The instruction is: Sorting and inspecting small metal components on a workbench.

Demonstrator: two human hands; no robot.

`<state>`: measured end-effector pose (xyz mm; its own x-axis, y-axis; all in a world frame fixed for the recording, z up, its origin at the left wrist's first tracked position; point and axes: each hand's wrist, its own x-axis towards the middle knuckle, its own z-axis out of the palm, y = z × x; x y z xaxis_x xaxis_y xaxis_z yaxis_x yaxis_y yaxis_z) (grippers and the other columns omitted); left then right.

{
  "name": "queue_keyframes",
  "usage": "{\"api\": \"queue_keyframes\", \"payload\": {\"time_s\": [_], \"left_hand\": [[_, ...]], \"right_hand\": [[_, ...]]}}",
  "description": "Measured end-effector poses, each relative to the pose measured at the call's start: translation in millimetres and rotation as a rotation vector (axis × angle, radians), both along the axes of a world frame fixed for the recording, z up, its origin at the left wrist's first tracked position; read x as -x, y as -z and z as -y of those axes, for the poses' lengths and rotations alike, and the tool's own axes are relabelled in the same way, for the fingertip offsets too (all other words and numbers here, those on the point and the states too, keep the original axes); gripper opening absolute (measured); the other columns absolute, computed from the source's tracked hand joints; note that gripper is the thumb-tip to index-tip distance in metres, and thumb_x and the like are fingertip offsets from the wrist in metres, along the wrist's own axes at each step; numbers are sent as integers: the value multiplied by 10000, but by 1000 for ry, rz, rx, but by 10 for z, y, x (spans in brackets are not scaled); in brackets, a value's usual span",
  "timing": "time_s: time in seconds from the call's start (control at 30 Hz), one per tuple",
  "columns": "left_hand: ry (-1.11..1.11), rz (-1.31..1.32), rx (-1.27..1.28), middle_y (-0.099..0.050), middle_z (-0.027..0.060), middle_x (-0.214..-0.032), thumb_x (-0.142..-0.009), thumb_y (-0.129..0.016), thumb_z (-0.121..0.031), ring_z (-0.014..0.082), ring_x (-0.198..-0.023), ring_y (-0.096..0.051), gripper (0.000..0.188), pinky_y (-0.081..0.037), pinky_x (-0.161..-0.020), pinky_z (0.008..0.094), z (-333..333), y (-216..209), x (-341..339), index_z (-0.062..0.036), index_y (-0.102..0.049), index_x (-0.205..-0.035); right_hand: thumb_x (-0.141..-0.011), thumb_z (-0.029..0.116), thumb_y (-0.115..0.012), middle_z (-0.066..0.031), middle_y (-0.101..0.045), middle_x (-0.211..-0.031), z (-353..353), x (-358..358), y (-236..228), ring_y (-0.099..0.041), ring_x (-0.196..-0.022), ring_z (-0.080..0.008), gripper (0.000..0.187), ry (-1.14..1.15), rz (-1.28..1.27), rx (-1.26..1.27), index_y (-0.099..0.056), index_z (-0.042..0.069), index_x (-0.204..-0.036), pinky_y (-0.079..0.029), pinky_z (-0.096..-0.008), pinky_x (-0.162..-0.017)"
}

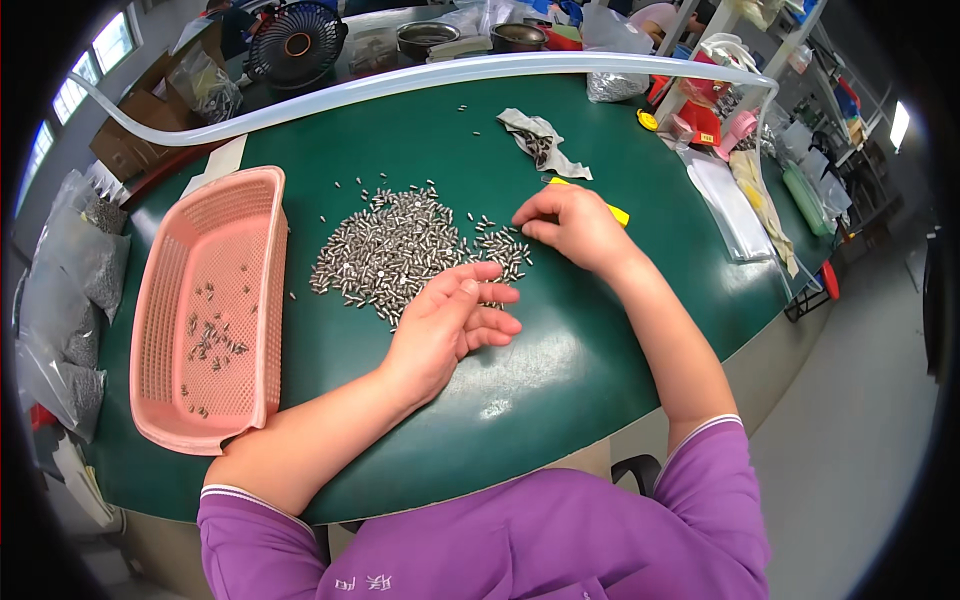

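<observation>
A heap of small shiny metal pins (385,245) lies on the green table. A smaller cluster of the same pins (503,250) spreads from its right side. My left hand (445,325) is at the near edge of the heap, palm turned to the right, fingers loosely bent and apart with nothing seen in them. At the right side of the small cluster, my right hand (575,228) has thumb and fingertips pressed together in a pinch. Whatever is between them is too small or hidden to tell. Partly under that hand lies a yellow object (618,214) with a thin dark end.
A pink perforated basket (275,300) with some pins inside stands at left, beside bags of small parts (85,260). Beyond the heap lies a crumpled pale cloth (545,145). A translucent tube (440,72) arches across the back. Clear plastic bags (722,205) lie at right.
</observation>
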<state>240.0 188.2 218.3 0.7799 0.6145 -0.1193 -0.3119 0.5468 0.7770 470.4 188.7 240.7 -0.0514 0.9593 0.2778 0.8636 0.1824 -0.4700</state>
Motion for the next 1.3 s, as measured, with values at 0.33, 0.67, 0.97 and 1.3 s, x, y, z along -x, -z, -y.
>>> {"api": "queue_keyframes", "payload": {"time_s": [0.33, 0.67, 0.97, 1.3], "left_hand": [[-8, -18, -25, -571, 118, -813, -995, -266, -347, 142, -570, -531, 387, -423, -509, 249, -38, 70, 12, -34, -476, -1084], [0, 19, 69, -590, 141, -875, -973, -275, -344, 146, -586, -520, 395, -416, -526, 245, -51, 41, 11, -19, -467, -1092], [58, 57, 43, -603, 105, -855, -975, -387, -274, 98, -574, -495, 276, -371, -492, 209, -74, 90, 62, -39, -502, -1065], [-113, 42, 6, -549, 34, -757, -968, -438, -256, 61, -554, -422, 238, -328, -497, 186, -20, 73, -14, -69, -535, -1079]], "right_hand": [[-752, 79, -644, -71, -572, -793, -42, 7, 232, -576, -789, -245, 89, 4, 52, -155, -634, 67, -840, -473, -337, -707], [-759, 97, -640, -66, -554, -819, -31, 44, 247, -566, -812, -249, 93, 13, 34, -159, -600, 65, -837, -464, -355, -719], [-813, 43, -620, -20, -598, -815, 110, 235, 18, -566, -749, -87, 63, 19, -367, -53, -585, 28, -863, -470, -236, -696], [-769, -31, -635, -21, -603, -859, 309, 430, -124, -578, -804, -93, 91, -231, -793, 187, -610, 25, -837, -476, -226, -717]]}}
